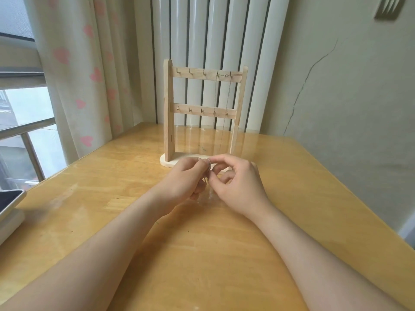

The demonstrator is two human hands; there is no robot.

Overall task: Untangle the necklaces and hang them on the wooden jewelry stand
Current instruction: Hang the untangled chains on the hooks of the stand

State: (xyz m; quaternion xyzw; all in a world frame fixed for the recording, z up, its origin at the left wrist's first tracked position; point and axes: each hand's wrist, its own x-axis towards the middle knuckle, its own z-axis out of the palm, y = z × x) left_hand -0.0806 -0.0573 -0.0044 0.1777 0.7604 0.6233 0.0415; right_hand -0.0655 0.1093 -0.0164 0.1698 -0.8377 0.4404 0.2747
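- Both forearms are reaching forward over the wooden table [202,254] and converging in front of the stand's base; the wrists are hovering just above the tabletop
- The left hand [182,178] is lying knuckles-up with its fingers curling inward; its fingertips are pinching the tangled necklace [209,165]
- The right hand [240,182] is mirroring it; thumb and forefinger are pinching the same silver chain from the other side, and the other fingers are curling under
- The tangled necklace is sitting bunched between the two sets of fingertips; thin strands are trailing down between the hands
- The wooden jewelry stand [168,113] is standing upright just beyond the hands; a hung necklace [224,75] is draping from the two rightmost hooks of its top rail
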